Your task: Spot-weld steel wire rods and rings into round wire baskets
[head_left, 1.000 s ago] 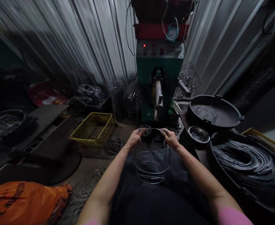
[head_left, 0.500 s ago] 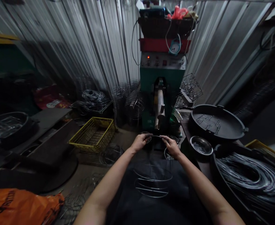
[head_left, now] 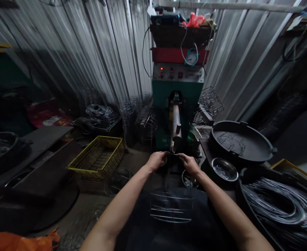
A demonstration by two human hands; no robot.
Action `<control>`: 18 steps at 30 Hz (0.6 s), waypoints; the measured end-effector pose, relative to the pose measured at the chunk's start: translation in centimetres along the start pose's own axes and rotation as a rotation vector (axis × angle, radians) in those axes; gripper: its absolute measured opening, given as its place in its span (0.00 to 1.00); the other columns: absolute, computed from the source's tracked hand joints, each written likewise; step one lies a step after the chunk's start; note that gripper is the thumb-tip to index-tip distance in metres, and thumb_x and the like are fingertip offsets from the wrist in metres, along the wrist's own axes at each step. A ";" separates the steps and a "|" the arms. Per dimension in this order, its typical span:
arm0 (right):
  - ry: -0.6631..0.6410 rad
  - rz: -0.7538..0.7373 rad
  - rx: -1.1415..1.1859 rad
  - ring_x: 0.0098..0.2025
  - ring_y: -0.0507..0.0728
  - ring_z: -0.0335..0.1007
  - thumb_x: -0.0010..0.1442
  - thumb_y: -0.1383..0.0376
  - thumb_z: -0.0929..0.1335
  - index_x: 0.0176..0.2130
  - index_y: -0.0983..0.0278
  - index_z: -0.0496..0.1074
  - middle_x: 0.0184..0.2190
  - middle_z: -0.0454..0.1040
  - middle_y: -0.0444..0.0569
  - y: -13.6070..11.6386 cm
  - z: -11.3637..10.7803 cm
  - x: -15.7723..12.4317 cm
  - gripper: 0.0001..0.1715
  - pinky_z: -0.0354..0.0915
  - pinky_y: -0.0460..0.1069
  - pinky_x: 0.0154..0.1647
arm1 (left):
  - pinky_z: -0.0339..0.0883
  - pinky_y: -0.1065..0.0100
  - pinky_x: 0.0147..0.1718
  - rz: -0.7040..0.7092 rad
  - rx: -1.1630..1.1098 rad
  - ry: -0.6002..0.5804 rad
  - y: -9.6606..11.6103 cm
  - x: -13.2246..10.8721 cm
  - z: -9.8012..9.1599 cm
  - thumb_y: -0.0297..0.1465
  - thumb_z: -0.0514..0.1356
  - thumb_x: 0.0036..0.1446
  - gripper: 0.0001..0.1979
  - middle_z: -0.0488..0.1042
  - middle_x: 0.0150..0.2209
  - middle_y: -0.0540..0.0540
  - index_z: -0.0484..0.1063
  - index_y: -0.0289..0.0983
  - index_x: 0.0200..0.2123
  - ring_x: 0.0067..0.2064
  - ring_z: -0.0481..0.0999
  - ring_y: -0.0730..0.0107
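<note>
My left hand (head_left: 157, 160) and my right hand (head_left: 189, 163) are both closed on a wire frame, pinching its far end from either side. The wire frame (head_left: 170, 210) has several curved wires and extends back over my dark apron. Its far edge is at the lower tip of the metal arm (head_left: 176, 122) of a green machine (head_left: 160, 90); whether they touch cannot be told. A red light glows on the machine's panel.
A yellow basket (head_left: 97, 155) stands at the left. On the right are a black round tray (head_left: 253, 143), a metal bowl (head_left: 224, 169) and a tub with a wire coil (head_left: 271, 195). An orange bag (head_left: 22, 241) lies lower left.
The view has tilted up slightly and shifted, so the surroundings appear lower. The wire frame between my hands now appears closer to the machine's tip and flatter in view. Both hands keep their hold.
</note>
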State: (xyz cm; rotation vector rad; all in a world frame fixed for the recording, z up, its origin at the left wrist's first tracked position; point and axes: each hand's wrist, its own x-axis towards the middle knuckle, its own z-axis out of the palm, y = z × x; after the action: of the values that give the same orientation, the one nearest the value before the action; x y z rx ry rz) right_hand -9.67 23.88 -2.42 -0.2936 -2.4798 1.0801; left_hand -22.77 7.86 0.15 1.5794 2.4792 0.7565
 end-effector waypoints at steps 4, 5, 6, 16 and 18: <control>-0.025 0.021 0.006 0.37 0.55 0.70 0.55 0.63 0.59 0.40 0.64 0.71 0.33 0.75 0.48 0.0 -0.7 1.3 0.17 0.64 0.48 0.39 | 0.64 0.70 0.38 -0.013 0.093 -0.026 0.3 0.9 -0.5 0.20 0.53 0.45 0.24 0.74 0.39 0.46 0.67 0.40 0.47 0.40 0.72 0.66; -0.036 0.024 0.009 0.37 0.55 0.70 0.54 0.63 0.60 0.40 0.64 0.71 0.33 0.75 0.48 0.0 -0.8 1.5 0.16 0.64 0.48 0.40 | 0.63 0.70 0.37 -0.022 0.111 -0.031 0.4 0.9 -0.5 0.21 0.53 0.46 0.23 0.74 0.39 0.46 0.67 0.40 0.47 0.40 0.72 0.66; -0.047 0.027 0.012 0.38 0.55 0.70 0.54 0.64 0.60 0.40 0.64 0.71 0.34 0.75 0.48 0.1 -0.9 1.7 0.16 0.63 0.48 0.40 | 0.63 0.70 0.37 -0.031 0.130 -0.036 0.5 1.0 -0.6 0.21 0.53 0.47 0.23 0.74 0.39 0.45 0.66 0.40 0.47 0.41 0.72 0.66; -0.079 0.028 0.044 0.38 0.56 0.69 0.52 0.64 0.61 0.37 0.64 0.72 0.33 0.74 0.48 0.6 -1.1 2.2 0.15 0.62 0.50 0.42 | 0.63 0.69 0.36 -0.063 0.149 -0.046 1.0 1.0 -0.5 0.22 0.51 0.49 0.19 0.74 0.38 0.43 0.67 0.39 0.46 0.40 0.72 0.64; -0.085 0.030 0.046 0.38 0.56 0.69 0.52 0.63 0.61 0.37 0.64 0.72 0.33 0.74 0.48 0.6 -1.2 2.2 0.15 0.62 0.50 0.41 | 0.63 0.69 0.36 -0.077 0.150 -0.051 1.1 1.0 -0.6 0.22 0.51 0.49 0.20 0.74 0.38 0.43 0.67 0.39 0.46 0.40 0.72 0.64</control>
State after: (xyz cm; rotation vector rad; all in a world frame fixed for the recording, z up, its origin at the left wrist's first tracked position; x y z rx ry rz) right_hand -11.08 25.86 -1.47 -0.2780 -2.5279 1.1840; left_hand -22.46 8.89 1.33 1.5170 2.5973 0.5242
